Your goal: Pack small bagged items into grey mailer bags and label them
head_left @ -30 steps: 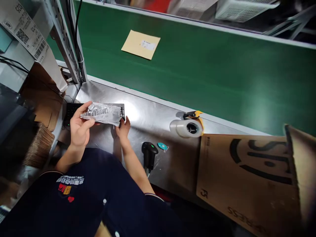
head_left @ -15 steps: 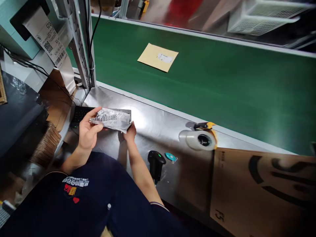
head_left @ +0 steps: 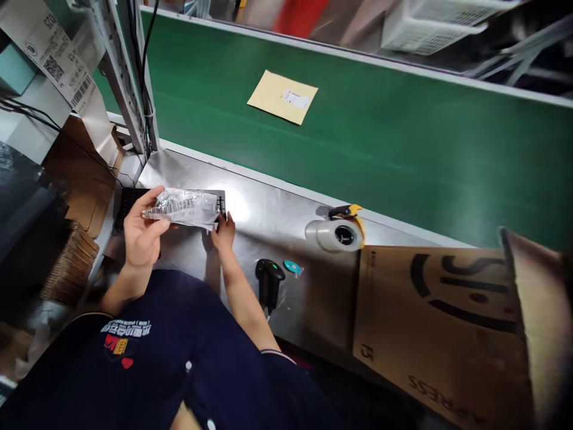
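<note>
My left hand [head_left: 142, 236] pinches a clear plastic packet [head_left: 183, 208] by its left end, thumb below and fingers above. A printed barcode label shows on the packet's face. Beneath it lies a black keyboard [head_left: 129, 198], mostly covered; its right end shows past the packet. My right hand [head_left: 224, 232] is at that right end, just below the packet's lower right corner, with fingers apart. Whether its fingertips touch the keyboard or the packet is unclear.
A black scanner [head_left: 270, 280] and a teal round item [head_left: 292, 267] lie on the metal table [head_left: 273, 209]. Farther right are a tape roll dispenser [head_left: 335, 234] and a large cardboard box [head_left: 403, 310]. A yellow envelope [head_left: 282, 98] rests on the green belt [head_left: 380, 143].
The view has shifted, so the table items appear farther left and slightly higher, and more of the cardboard box shows. My left hand still holds the packet; my right hand stays beside its right end.
</note>
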{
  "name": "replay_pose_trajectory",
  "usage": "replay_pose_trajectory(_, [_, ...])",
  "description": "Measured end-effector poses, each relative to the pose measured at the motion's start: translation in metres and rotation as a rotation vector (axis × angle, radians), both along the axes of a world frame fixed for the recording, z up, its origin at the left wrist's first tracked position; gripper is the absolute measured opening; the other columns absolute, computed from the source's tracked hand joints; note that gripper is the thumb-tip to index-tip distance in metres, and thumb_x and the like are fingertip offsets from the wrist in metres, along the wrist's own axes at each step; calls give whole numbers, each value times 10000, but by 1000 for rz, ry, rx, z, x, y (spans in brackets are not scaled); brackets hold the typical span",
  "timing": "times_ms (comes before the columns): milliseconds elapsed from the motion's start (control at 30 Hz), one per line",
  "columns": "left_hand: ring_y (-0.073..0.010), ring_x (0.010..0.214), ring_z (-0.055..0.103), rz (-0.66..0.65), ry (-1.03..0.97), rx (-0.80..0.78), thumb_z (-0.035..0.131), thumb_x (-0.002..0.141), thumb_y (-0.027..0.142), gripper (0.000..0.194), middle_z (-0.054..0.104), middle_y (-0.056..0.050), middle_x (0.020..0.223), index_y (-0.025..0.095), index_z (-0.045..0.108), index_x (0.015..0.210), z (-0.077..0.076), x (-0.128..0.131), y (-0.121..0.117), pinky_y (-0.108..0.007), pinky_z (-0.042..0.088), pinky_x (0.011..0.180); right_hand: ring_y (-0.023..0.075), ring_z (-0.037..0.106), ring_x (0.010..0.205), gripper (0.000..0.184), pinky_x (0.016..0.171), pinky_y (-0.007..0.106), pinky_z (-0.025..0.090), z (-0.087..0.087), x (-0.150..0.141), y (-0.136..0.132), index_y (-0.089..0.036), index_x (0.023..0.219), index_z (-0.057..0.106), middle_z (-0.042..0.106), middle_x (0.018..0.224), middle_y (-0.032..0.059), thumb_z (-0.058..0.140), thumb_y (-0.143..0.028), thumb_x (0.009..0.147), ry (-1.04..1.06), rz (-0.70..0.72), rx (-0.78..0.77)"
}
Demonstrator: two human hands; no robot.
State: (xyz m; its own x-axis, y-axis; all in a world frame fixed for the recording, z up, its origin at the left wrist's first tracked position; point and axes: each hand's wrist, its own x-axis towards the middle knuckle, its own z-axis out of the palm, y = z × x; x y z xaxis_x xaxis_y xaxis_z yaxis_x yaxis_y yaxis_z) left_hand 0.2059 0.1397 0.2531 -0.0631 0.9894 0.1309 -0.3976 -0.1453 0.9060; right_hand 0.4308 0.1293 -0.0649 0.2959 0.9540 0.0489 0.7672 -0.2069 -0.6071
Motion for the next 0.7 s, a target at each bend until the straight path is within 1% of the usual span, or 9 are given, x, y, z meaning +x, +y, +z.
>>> replay_pose_trajectory(133, [-146, 873, 759, 33, -46, -4, 910, 755, 262, 492, 822, -30, 1191, 317, 813, 1234, 1, -3, 6, -165, 620, 604, 373, 431, 1537, 500, 1271, 594, 390, -2, -7, 3, -175, 1436, 648, 457, 1658, 222, 571, -405, 999, -36, 26, -3])
replay_pose_trajectory(267, [-142, 856, 754, 44, -70, -33, 943, 753, 266, 495, 825, 5, 1157, 306, 820, 1231, 2, -7, 8, -154, 610, 563, 368, 364, 1588, 491, 1286, 607, 368, 0, -13, 20, -224, 1475, 625, 428, 1689, 187, 585, -382, 1012, -46, 18, 18])
replay_pose_trajectory(333, [-146, 868, 757, 24, -76, -25, 951, 770, 281, 500, 827, 9, 1184, 298, 811, 1249, 1, -8, 9, -153, 604, 551, 366, 346, 1606, 487, 1294, 602, 355, 2, -15, 29, -228, 1477, 630, 415, 1703, 187, 601, -380, 1015, -56, 25, -18])
replay_pose_trajectory(433, [-137, 842, 743, 53, -74, -20, 969, 745, 312, 525, 825, 6, 1149, 306, 805, 1244, -1, -11, 10, -156, 601, 553, 375, 369, 1603, 453, 1289, 611, 353, 8, -19, 37, -214, 1430, 673, 394, 1725, 204, 613, -409, 1026, -82, 24, -90])
replay_pose_trajectory(533, [-141, 824, 730, 150, -98, -136, 975, 672, 288, 532, 812, -12, 1094, 292, 825, 1182, 1, -10, 9, -175, 608, 581, 360, 432, 1573, 440, 1252, 601, 408, 14, -21, 32, -218, 1410, 692, 434, 1715, 198, 562, -443, 1056, -129, 3, -41])
replay_pose_trajectory(567, [-148, 821, 729, 175, -108, -192, 968, 655, 275, 527, 809, -26, 1090, 277, 830, 1164, 2, -9, 8, -189, 611, 590, 360, 466, 1551, 442, 1231, 594, 435, 10, -19, 29, -217, 1397, 705, 473, 1692, 197, 534, -450, 1063, -144, -6, -5])
replay_pose_trajectory(600, [-157, 825, 731, 187, -119, -250, 955, 651, 265, 530, 806, -42, 1089, 259, 830, 1166, 1, -6, 9, -206, 617, 606, 362, 503, 1524, 448, 1203, 588, 468, 1, -16, 27, -221, 1363, 732, 507, 1669, 194, 503, -468, 1067, -156, -13, 34])
replay_pose_trajectory(667, [-160, 788, 717, 180, -146, -325, 941, 631, 256, 566, 800, -68, 1056, 212, 826, 1184, -1, 0, 12, -230, 617, 618, 387, 563, 1482, 504, 1158, 607, 512, -25, -5, 31, -251, 1307, 782, 565, 1624, 179, 444, -530, 1058, -173, -39, 111])
replay_pose_trajectory(700, [-159, 776, 707, 167, -159, -335, 938, 626, 253, 597, 798, -77, 1035, 193, 819, 1208, -2, 3, 14, -237, 614, 625, 410, 573, 1477, 542, 1157, 644, 511, -39, 1, 35, -267, 1296, 796, 577, 1617, 172, 427, -576, 1046, -172, -47, 140])
